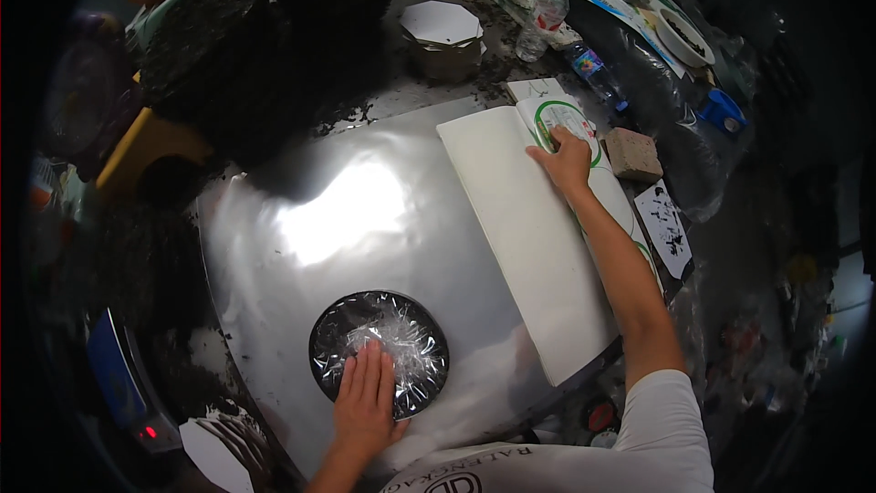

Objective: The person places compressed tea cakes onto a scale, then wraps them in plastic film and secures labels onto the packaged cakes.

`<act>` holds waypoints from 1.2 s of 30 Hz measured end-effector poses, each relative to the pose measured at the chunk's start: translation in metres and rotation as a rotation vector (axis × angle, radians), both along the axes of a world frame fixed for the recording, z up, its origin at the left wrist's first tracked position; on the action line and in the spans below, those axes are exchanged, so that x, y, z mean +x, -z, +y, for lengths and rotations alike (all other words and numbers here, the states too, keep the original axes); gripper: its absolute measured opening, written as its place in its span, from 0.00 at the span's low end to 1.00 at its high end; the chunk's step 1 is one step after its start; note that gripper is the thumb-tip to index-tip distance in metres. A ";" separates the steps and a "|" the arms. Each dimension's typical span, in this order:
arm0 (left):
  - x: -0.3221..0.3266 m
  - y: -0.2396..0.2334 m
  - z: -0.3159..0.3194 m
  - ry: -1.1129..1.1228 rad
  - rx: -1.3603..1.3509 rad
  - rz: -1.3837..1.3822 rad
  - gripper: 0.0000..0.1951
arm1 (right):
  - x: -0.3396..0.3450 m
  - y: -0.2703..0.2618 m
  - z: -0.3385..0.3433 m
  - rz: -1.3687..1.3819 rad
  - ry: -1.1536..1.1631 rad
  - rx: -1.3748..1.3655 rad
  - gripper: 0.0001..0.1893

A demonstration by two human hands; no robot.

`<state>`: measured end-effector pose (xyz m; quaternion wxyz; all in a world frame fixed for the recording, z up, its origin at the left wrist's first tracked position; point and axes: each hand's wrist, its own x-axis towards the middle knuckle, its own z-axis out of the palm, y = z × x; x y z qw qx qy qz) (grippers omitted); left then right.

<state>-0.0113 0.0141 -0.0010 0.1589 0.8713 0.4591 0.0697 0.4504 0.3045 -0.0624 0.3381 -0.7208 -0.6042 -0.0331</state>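
A round dark disc [428,356] in crinkled clear plastic film lies on a shiny sheet-metal surface [410,274]. My left hand [367,390] rests flat on its near part, fingers extended and side by side. Over to the right, my right hand [567,156] touches a stack of printed sheets [609,198] with green rings, its fingers bent and thumb out to the side. Whether it pinches a sheet cannot be told. Beside that stack, long blank cream-white sheets [523,239] lie along the metal.
A tall dark stack [212,48] stands back left. Octagonal white cards [441,24] are piled at the back. A brick [633,154], plastic bottles [594,72], a tape dispenser [724,111] and a white bowl [684,38] lie right. A blue-topped device [116,370] with red light sits left.
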 end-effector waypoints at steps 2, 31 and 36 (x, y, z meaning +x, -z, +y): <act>0.003 -0.009 0.003 0.008 -0.049 0.010 0.54 | 0.039 0.014 0.007 0.169 0.149 0.073 0.14; -0.063 0.042 -0.050 -0.720 0.118 -0.667 0.55 | -0.342 -0.062 -0.254 -0.284 -1.306 -0.466 0.44; -0.048 0.030 -0.020 -0.560 -0.253 -0.675 0.40 | -0.306 -0.070 -0.252 -0.445 -1.058 -0.373 0.44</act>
